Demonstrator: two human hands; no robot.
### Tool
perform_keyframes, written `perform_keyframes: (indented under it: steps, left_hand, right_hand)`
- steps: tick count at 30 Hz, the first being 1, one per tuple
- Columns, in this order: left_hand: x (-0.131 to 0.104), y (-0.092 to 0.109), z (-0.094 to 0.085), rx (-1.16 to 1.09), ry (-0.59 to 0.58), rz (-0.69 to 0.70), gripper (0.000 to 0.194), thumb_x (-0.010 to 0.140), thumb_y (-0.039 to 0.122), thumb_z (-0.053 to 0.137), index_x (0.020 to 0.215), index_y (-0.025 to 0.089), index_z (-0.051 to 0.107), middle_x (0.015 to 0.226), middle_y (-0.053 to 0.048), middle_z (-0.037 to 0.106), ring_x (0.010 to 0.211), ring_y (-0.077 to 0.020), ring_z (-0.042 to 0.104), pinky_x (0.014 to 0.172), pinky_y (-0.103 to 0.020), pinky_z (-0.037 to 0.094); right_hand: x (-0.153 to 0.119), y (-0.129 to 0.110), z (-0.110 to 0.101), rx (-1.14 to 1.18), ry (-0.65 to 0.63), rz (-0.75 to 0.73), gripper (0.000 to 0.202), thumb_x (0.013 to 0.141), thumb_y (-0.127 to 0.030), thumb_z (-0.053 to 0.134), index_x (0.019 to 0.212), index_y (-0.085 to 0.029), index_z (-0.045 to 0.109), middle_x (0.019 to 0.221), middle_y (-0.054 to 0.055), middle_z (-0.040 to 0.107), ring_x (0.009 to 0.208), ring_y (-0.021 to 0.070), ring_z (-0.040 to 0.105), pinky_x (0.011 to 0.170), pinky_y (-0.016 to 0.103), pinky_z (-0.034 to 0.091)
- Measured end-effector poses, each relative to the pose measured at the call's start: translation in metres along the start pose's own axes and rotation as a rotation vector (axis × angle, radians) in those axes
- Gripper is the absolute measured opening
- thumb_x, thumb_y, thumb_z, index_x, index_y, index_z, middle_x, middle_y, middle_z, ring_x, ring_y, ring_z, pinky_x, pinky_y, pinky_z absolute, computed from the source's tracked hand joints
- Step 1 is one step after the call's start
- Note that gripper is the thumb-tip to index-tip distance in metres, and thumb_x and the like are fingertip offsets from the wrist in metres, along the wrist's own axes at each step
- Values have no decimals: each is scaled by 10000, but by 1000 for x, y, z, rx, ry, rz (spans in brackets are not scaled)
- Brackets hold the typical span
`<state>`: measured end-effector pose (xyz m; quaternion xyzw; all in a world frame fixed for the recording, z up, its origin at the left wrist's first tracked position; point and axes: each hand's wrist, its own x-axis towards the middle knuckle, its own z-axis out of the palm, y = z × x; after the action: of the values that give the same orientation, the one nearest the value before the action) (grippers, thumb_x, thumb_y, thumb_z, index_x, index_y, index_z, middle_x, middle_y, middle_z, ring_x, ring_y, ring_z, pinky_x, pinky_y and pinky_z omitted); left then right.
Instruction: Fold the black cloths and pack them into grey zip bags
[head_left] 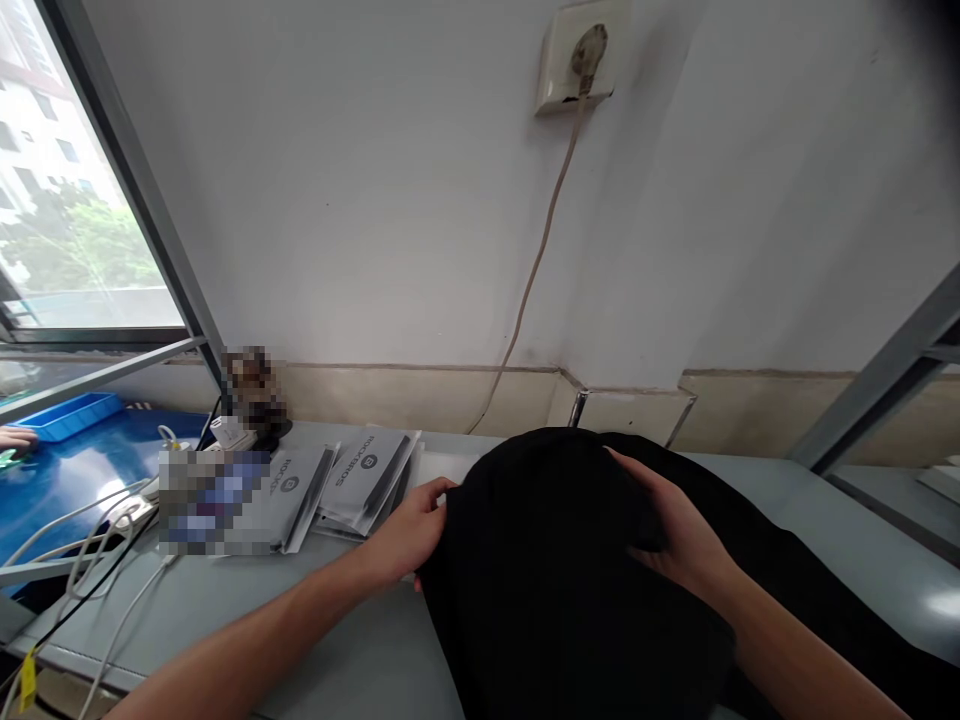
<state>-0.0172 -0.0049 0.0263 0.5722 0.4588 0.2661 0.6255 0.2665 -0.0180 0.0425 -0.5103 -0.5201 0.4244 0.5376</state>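
A large piece of black cloth is held up over the grey table, and more of it trails off to the lower right. At its left edge my left hand pinches the fabric between thumb and fingers. My right hand grips the cloth on the right side, with part of its fingers hidden behind a fold. Just left of the cloth lie grey-and-white printed packages in clear plastic, and beside them a second group of similar packages.
White cables and a power strip run along the table's left side. Beyond a metal frame, a blue tray sits on a blue surface, with another person's hand at the edge. A cord hangs from a wall socket.
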Motion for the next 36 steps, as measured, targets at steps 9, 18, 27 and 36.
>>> perform_keyframes:
  steps: [9,18,27,36]
  left_hand:
    - [8,-2,-10,369,456,350,301,989,537,551,1028,240,580,785,18,574,653,-151,520,581,-257,407]
    - [-18,8,12,384,-156,535,547,852,445,800,1303,224,584,1224,-88,670,1078,-242,637,932,-352,508]
    - [-5,-8,15,-247,-283,232,340,946,422,688,1180,176,690,1114,-71,727,1054,-239,670,981,-361,468]
    - [-4,2,-11,-802,-160,40,200,910,298,653,958,116,722,936,-87,734,855,-201,687,792,-290,531]
  right_hand:
    - [11,14,-3,412,336,286,233,735,-159,717,922,-295,745,713,-31,743,597,173,678,515,236,549]
    - [-15,-15,6,431,-333,165,261,909,-332,716,1164,-300,759,1062,47,763,979,236,709,814,310,588]
    - [-15,1,12,-59,-382,-81,606,910,-519,738,1473,-360,577,1458,93,630,1410,351,512,1201,552,379]
    - [-21,-6,15,22,-774,127,539,834,-528,812,1265,-213,743,1182,102,781,1088,333,719,996,488,559]
